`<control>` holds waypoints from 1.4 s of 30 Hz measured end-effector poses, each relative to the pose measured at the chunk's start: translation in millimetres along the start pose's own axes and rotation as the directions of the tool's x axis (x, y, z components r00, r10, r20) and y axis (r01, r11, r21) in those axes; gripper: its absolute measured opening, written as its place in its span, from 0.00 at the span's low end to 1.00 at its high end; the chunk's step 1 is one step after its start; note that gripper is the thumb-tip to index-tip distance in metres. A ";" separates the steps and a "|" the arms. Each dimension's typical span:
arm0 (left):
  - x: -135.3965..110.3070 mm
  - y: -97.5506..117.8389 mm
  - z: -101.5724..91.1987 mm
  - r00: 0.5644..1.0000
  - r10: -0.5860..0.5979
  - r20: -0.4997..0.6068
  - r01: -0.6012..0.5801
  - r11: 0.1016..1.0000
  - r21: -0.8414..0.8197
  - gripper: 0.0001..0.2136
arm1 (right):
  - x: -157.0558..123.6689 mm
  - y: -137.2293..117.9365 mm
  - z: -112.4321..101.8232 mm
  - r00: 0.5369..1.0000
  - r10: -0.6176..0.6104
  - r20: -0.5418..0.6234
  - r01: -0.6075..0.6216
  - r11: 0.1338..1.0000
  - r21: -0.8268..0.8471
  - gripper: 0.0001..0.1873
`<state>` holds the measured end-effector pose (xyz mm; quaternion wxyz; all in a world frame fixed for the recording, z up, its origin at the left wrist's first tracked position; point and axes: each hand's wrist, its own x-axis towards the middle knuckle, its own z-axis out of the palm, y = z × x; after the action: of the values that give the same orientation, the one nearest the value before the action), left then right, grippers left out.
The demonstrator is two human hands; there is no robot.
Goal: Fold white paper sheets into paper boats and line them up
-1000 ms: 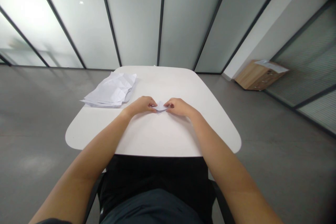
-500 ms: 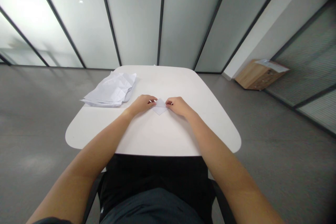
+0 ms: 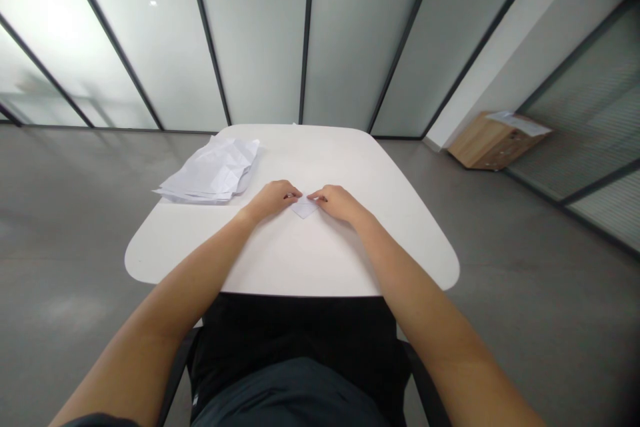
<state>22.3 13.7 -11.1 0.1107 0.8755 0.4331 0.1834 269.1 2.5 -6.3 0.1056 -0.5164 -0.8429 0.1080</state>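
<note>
A small folded piece of white paper (image 3: 304,208) lies on the white table with one corner pointing toward me. My left hand (image 3: 277,198) is at its left side, thumb and fingers closed at the paper's edge. On the opposite side, my right hand (image 3: 336,200) has its fingertips pressed onto the upper part of the paper. Both sets of fingertips are close together near the paper's top, and they cover part of it.
A stack of crumpled white paper sheets (image 3: 213,170) lies on the left of the white table (image 3: 300,260). Frosted glass panels (image 3: 255,33) stand behind it. A wooden cabinet (image 3: 493,140) with papers on top is on the floor at the right.
My fingertips have moved inward, the right ones most, onto the paper's top. The paper's upper point, visible before, is now folded down or covered by the fingers; I cannot tell which.
</note>
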 end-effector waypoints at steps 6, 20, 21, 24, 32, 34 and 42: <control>1.9 -1.5 4.0 0.999 0.035 0.033 -0.038 0.996 0.085 0.15 | 0.5 -1.6 2.3 1.000 -0.010 -0.010 0.010 1.000 -0.008 0.19; 1.3 -0.2 9.8 0.996 -0.071 -0.049 0.073 0.997 0.028 0.12 | 0.4 -3.2 2.3 1.000 -0.002 -0.016 0.002 1.000 0.000 0.17; 1.0 -0.2 10.5 0.994 -0.089 -0.056 0.090 0.996 0.007 0.12 | 0.1 -3.5 1.9 1.000 0.002 -0.016 -0.002 1.000 0.004 0.17; 1.3 0.5 12.8 0.987 -0.151 -0.049 0.149 0.987 -0.053 0.13 | -0.6 -4.2 1.2 1.000 0.011 -0.014 -0.011 1.000 0.013 0.16; 4.0 -2.3 19.4 0.956 -0.290 -0.053 0.270 0.933 -0.238 0.22 | -0.5 -3.2 3.5 0.999 0.002 -0.035 0.000 0.999 0.043 0.16; 3.8 -3.1 20.2 0.956 -0.286 -0.064 0.256 0.921 -0.295 0.23 | -0.7 -2.7 4.4 0.998 0.009 -0.055 -0.004 0.997 0.077 0.18; 0.7 2.7 16.0 0.963 -0.254 -0.086 0.194 0.880 -0.434 0.26 | 0.4 -0.7 7.6 0.996 0.043 -0.077 -0.035 0.993 0.109 0.11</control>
<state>31.3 12.0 -24.5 0.2868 0.7597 0.4884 0.3195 266.1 2.0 -13.4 0.1647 -0.5303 -0.8207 0.1347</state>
